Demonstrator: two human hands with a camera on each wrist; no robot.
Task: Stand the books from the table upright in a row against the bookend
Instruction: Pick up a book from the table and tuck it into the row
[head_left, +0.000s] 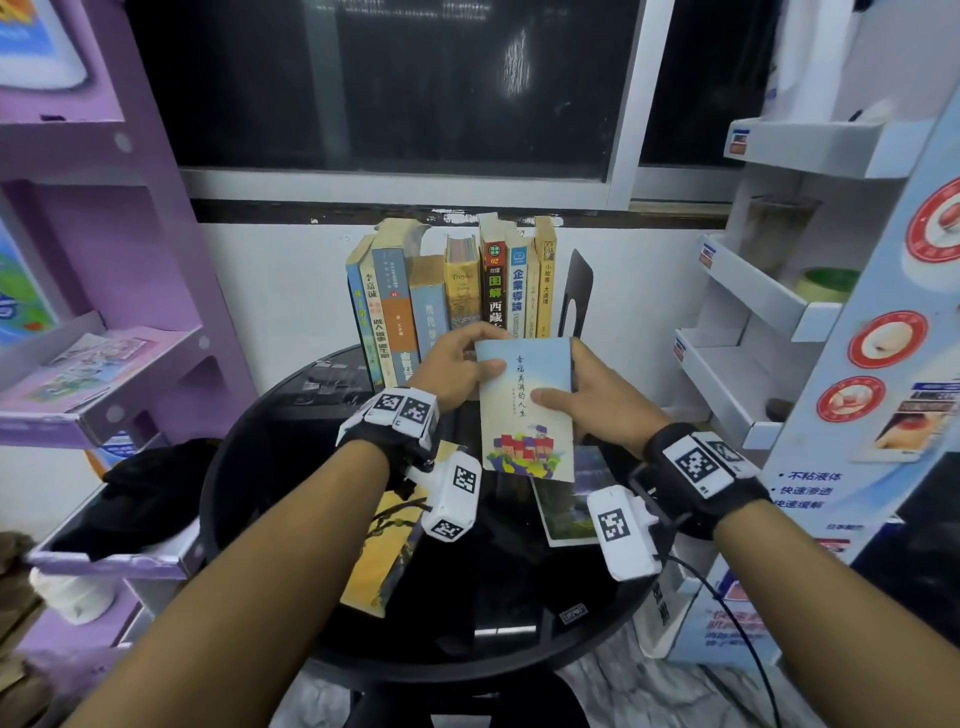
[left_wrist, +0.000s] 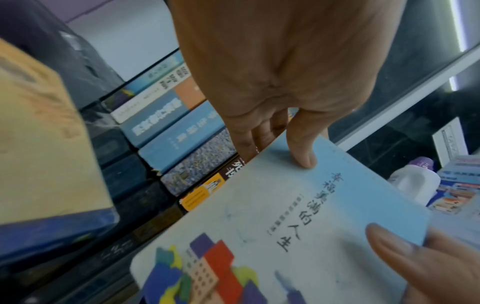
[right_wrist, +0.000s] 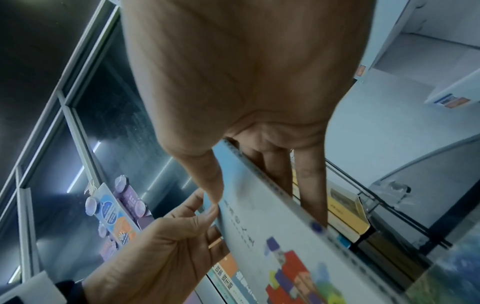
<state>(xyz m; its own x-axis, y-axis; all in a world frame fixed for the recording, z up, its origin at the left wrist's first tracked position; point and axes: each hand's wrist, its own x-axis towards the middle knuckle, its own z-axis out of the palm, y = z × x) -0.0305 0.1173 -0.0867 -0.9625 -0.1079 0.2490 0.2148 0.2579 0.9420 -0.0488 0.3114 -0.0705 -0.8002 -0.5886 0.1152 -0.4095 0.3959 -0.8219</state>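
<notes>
A thin pale blue book with coloured blocks on its cover is held above the round black table, cover towards me. My left hand grips its upper left edge, thumb on the cover. My right hand grips the right edge, thumb on the cover and fingers behind. Behind it several books stand upright in a row. The black bookend stands at the row's right end. A yellow book and a landscape-cover book lie flat on the table.
A purple display shelf stands left of the table, with black cloth on its lower tier. White cardboard shelves and a blue-and-white display stand crowd the right. A wall and dark window lie behind the book row.
</notes>
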